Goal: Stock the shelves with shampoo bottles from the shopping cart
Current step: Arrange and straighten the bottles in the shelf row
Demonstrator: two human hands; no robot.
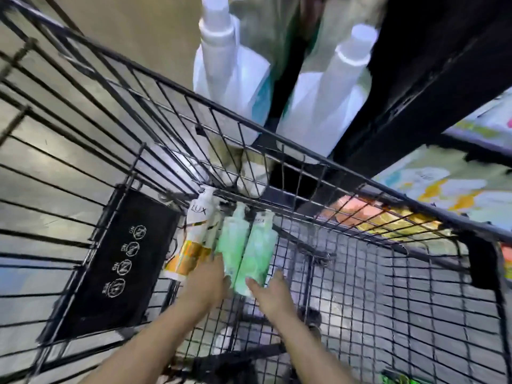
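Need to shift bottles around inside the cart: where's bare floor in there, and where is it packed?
Bare black wire mesh cart floor lies right of the two pale green bottles, out to the right wall. It is crowded at the far left corner, where the white-and-gold bottle and green ones lie side by side, with left hand and right hand there.

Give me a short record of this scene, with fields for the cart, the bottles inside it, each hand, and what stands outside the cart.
cart: black wire shopping cart, seen from above
bottles in cart: two green bottles side by side; one white and gold bottle to their left
left hand: left hand reaching, fingers at the green bottles' near ends
right hand: right hand likewise
grip: not clear, picture blurred
outside cart: white bottles on dark shelving
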